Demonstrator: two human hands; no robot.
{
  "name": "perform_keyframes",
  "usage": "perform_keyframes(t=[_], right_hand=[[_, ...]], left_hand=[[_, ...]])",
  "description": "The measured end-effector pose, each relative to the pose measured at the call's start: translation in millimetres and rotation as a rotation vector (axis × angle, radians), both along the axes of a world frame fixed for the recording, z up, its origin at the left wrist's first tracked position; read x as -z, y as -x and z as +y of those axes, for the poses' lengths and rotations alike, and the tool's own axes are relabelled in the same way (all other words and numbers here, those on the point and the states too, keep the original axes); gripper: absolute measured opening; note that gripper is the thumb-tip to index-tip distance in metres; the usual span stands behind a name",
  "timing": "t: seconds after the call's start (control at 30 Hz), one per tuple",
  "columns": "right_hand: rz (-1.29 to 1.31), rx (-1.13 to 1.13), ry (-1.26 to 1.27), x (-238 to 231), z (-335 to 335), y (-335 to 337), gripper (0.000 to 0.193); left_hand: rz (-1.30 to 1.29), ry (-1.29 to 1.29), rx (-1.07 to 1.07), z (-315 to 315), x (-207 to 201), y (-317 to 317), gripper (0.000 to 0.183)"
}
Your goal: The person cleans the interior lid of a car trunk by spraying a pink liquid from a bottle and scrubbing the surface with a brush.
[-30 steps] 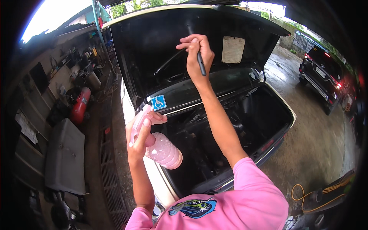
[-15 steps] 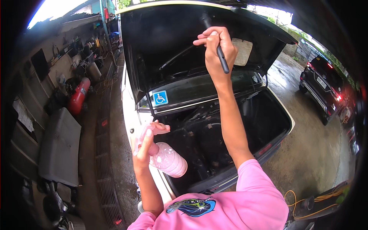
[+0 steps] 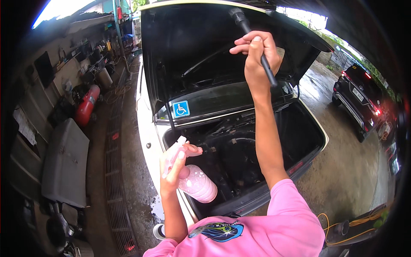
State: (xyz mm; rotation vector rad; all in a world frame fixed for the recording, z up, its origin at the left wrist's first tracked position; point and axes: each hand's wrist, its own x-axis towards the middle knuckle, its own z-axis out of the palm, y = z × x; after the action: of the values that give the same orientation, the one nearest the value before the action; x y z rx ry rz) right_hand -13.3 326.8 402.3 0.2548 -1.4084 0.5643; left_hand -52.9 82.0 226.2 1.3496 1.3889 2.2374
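Note:
In my right hand [image 3: 261, 60] I grip a black round-headed brush [image 3: 242, 20] by its handle, bristles up against or close to the underside of the raised trunk lid [image 3: 188, 38]; contact cannot be made out. My left hand [image 3: 174, 165] is wrapped round the neck of a spray bottle [image 3: 198, 184] with pink liquid in it, fingers near the trigger. The bottle hangs tilted over the left rear edge of the open trunk [image 3: 239, 162] of a white car [image 3: 147, 132].
A blue wheelchair-symbol sticker [image 3: 180, 109] is on the rear window. To the left are a red tank [image 3: 87, 105], a grey panel [image 3: 66, 165] and a long floor grate [image 3: 115, 184]. A dark car [image 3: 359, 98] stands at right; a yellow hose [image 3: 364, 222] lies lower right.
My right hand and the brush have moved right and slightly down across the lid. My left hand with the spray bottle has shifted a little to the right.

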Motion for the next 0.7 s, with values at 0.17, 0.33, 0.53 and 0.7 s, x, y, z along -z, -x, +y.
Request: perform_keyframes(t=[0.17, 0.33, 0.53, 0.7], right_hand=[[-0.168, 0.006, -0.046, 6, -2, 19, 0.019], [-0.142, 0.037, -0.053, -3, 1, 18, 0.019], [-0.035, -0.027, 0.027, -6, -6, 6, 0.018], [-0.13, 0.008, -0.081, -6, -10, 9, 0.02]], left_hand=[[0.052, -0.016, 0.029, -1, 13, 7, 0.037], [-0.027, 0.0, 0.093, -3, 8, -1, 0.034], [-0.062, -0.037, 0.104, -2, 10, -8, 0.033], [-0.037, -0.01, 0.095, -6, 11, -7, 0.033]])
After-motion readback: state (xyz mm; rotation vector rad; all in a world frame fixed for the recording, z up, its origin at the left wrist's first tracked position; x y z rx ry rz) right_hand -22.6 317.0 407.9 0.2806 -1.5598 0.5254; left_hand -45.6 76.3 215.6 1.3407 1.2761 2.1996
